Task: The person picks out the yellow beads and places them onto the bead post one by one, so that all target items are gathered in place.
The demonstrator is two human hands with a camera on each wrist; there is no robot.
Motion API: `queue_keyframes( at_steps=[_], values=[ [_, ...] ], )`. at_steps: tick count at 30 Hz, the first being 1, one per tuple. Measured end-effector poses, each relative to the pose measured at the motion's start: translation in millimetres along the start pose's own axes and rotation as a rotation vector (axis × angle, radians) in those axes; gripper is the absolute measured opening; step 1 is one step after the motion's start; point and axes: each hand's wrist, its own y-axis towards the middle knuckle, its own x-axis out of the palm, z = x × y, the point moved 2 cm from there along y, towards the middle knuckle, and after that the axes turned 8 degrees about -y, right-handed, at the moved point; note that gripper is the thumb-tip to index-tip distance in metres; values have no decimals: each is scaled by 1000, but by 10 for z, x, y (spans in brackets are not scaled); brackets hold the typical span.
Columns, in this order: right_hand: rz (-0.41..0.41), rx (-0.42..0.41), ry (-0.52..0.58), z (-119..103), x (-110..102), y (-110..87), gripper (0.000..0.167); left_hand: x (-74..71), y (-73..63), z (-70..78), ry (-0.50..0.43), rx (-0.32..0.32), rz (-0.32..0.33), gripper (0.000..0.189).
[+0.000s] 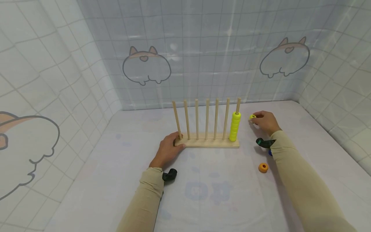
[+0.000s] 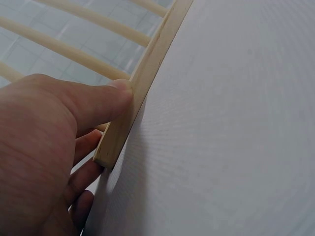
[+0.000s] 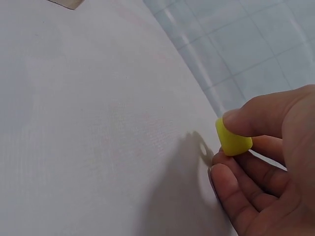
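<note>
A wooden peg rack (image 1: 208, 145) with several upright rods stands on the table. Yellow beads (image 1: 235, 127) are stacked on its rightmost rod; the other rods are bare. At the rack's left end, my left hand (image 1: 169, 147) grips the base, its thumb (image 2: 110, 101) along the front edge and fingers behind. To the right of the rack, my right hand (image 1: 266, 121) pinches a single yellow bead (image 3: 233, 139) between thumb and fingers, its hole showing in the head view. The bead is held apart from the stack.
An orange bead (image 1: 263, 167) lies on the table to the right, in front of the rack. A blue bead (image 1: 271, 152) is partly hidden by the right wrist. White tiled-pattern sheeting (image 1: 203, 64) rises behind the table and along both sides.
</note>
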Motion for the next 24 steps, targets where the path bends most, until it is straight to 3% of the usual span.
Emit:
queue_keyframes(
  at_steps=[24],
  values=[
    [-17,-11,137,-94,-72,-226,55,-5,-8,-16,-33,-8,-6,51]
  ],
)
